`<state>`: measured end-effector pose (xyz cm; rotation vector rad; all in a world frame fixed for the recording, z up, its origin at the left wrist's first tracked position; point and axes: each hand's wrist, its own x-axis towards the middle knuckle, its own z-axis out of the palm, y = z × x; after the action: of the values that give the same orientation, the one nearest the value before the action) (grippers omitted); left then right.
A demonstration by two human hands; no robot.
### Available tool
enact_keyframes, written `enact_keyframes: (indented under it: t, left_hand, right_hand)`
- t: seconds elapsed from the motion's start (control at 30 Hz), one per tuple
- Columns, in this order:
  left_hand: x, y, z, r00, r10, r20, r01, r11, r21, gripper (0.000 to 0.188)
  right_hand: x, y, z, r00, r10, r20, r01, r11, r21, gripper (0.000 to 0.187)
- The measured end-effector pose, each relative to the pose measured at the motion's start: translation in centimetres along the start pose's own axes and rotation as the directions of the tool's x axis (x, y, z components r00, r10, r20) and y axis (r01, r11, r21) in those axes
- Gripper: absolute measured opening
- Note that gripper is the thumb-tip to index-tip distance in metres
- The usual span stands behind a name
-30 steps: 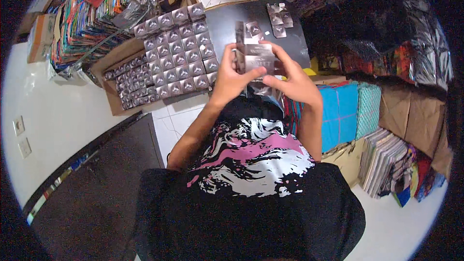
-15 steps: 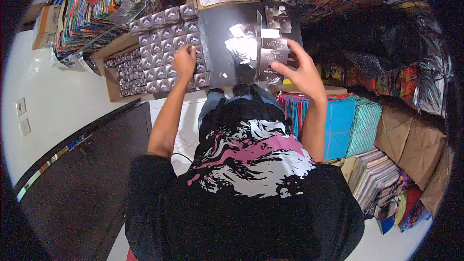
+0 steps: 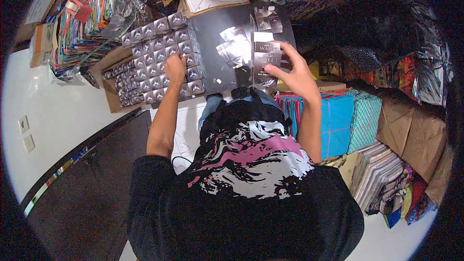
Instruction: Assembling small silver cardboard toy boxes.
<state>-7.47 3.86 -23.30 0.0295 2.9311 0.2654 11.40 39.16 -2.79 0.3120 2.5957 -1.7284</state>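
My left hand (image 3: 175, 69) is over the rows of small dark boxes (image 3: 159, 55), its fingers closed in a pinch. A tiny pale spot shows at the fingertips, too small to name. My right hand (image 3: 300, 78) curls around the right side of a dark printed carton (image 3: 267, 59) with pale lettering, the thumb on its face and the fingers at its upper right edge. Whether this is one carton or several overlapping ones I cannot tell. Shiny flat pieces (image 3: 234, 47) lie in a loose pile between the hands, under strong glare.
The dark tabletop (image 3: 208, 26) carries small white scraps (image 3: 219, 81) near its front edge. An open cardboard box (image 3: 112, 97) with more small boxes stands at the left. More dark pieces (image 3: 268, 21) lie at the back right. Blue bundles (image 3: 337, 124) are stacked beside my right forearm.
The whole view has shifted slightly, so the table's things appear a little further left. Both hands keep nearly the same pose over the boxes and the carton.
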Motion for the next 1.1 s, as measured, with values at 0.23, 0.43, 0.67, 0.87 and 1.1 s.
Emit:
enact_keyframes:
  t: [0.23, 0.43, 0.67, 0.87, 1.1]
  left_hand:
    - [0.7, -1.1, 0.0, 0.996, 0.088, -0.031, -0.092, 0.982, -0.168, 0.021]
    - [-6.6, 6.4, -2.2, 0.707, 0.618, 0.344, -0.168, 0.619, -0.767, 0.033]
    - [-11.8, 11.0, -8.9, 0.567, 0.773, 0.285, 0.103, 0.276, -0.955, 0.113]
    - [-13.5, 11.3, -16.6, 0.775, 0.631, 0.044, -0.07, 0.154, -0.986, 0.145]
    - [-13.8, 10.5, -16.7, 0.901, 0.389, 0.192, 0.145, 0.147, -0.979, 0.047]
  right_hand:
    - [0.5, -1.1, 0.2, 1.0, -0.012, 0.022, 0.012, 1.0, -0.015, 0.06]
    - [0.4, -1.2, 0.7, 0.999, 0.009, 0.033, -0.012, 0.997, 0.072, 0.059]
    - [1.1, -1.6, 3.2, 0.999, 0.053, -0.005, -0.052, 0.991, 0.121, 0.063]
    - [1.4, -3.0, 5.0, 0.995, 0.054, -0.088, -0.03, 0.967, 0.252, 0.061]
    - [1.8, -6.1, 8.0, 0.966, -0.256, 0.042, 0.26, 0.96, -0.103, 0.041]
